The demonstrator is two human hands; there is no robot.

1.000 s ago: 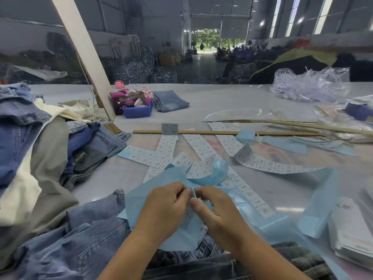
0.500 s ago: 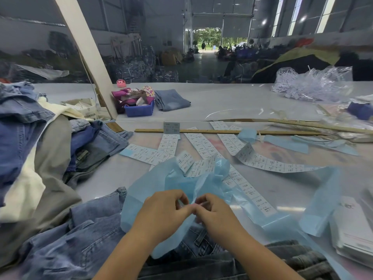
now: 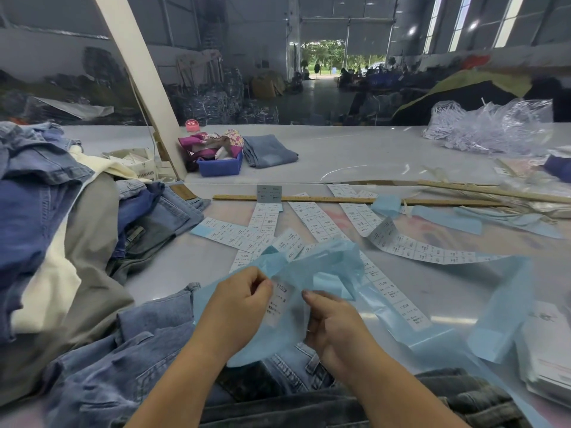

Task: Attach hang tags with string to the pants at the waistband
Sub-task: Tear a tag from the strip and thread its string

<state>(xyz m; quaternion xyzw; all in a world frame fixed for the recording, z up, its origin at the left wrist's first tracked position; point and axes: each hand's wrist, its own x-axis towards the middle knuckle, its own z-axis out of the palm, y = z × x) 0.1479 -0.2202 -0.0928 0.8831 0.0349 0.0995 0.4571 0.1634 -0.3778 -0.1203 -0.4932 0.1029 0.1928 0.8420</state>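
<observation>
Your left hand (image 3: pixel 238 307) pinches a white size sticker (image 3: pixel 279 304) by its edge — flimsy, tacky, so keep to the edge. Your right hand (image 3: pixel 332 327) grips the limp blue backing paper (image 3: pixel 312 273). The jeans (image 3: pixel 296 369) lie just beneath — soft, heavy denim.

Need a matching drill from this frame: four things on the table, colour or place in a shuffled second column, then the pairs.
Things:
1. plastic bin
2. ruler
3. folded jeans
4. white label

Descriptions:
A. pinched by the left hand, against light blue backing paper
B. bright blue, at the foot of the slanted beam
C. long, wooden, lying across the label strips
D. faded denim, just right of the bin

Pairs: 1-B, 2-C, 3-D, 4-A
</observation>
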